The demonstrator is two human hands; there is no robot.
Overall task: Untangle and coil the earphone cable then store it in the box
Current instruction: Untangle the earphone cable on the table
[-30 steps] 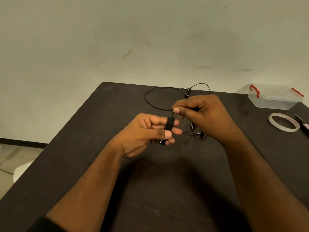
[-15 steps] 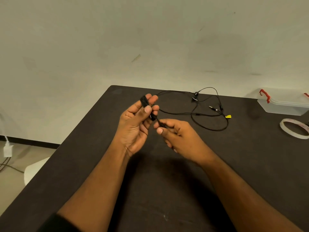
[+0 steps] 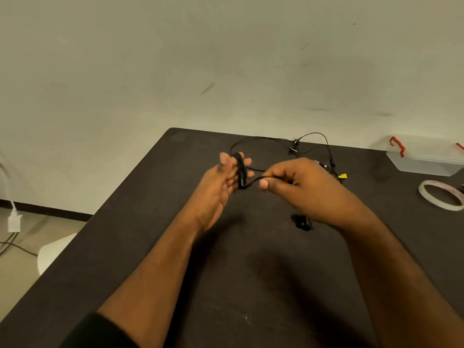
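Note:
Several turns of the black earphone cable (image 3: 239, 169) are wound into a coil around the straight fingers of my left hand (image 3: 221, 187), held above the table's middle. Just to its right, my right hand (image 3: 303, 189) pinches the cable between thumb and fingers, with a short stretch running from the pinch to the coil. More of the cable lies in loose loops (image 3: 311, 144) on the table behind my hands, with a small yellow tag (image 3: 342, 176). The clear plastic box (image 3: 426, 162) with red latches stands at the far right.
The dark table (image 3: 251, 285) has its left edge and far corner in view. A roll of tape (image 3: 442, 198) lies at the right edge. A small black piece (image 3: 302, 222) shows under my right wrist. A white chair (image 3: 52, 252) and cords are on the floor at left.
My right hand has moved from below the coil up and to the right, drawing the cable sideways. My left hand's fingers have straightened and its thumb has come off the coil.

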